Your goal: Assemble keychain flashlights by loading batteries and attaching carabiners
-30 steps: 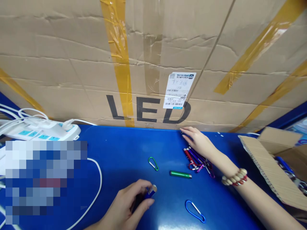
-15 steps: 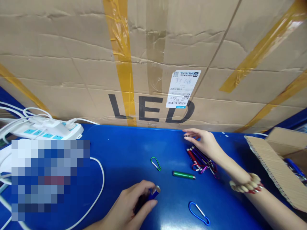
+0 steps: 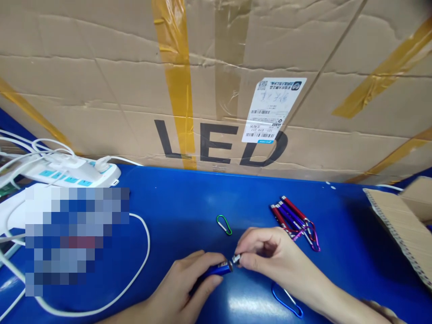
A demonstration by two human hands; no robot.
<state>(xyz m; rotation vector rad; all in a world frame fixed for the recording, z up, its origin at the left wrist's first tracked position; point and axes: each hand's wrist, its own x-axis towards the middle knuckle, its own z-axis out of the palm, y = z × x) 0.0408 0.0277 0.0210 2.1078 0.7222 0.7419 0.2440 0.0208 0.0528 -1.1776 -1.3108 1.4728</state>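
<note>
My left hand (image 3: pixel 194 281) is closed around a blue metal tube (image 3: pixel 221 268), likely a mini flashlight body, its open end facing right. Between the thumb and fingers of my right hand (image 3: pixel 266 249) is a small silver-and-black piece (image 3: pixel 236 259), too small to name surely. That piece sits right at the tube's end, with a slight gap between them. Beyond my hands lies a green carabiner (image 3: pixel 224 225). A blue carabiner (image 3: pixel 286 300) shows partly below my right wrist. Red and purple mini flashlights (image 3: pixel 293 213) with carabiners lie in a bunch behind my right hand.
A big cardboard box (image 3: pixel 118 99) marked LED walls off the back of the blue table (image 3: pixel 175 202). White cables and a power strip (image 3: pixel 111 174) occupy the left, beside a blurred-out patch. An open carton (image 3: pixel 398 229) stands at the right edge.
My right hand has come from the back of the table down to the blue tube, bringing the small piece. It now covers the green tube. The view has shifted slightly.
</note>
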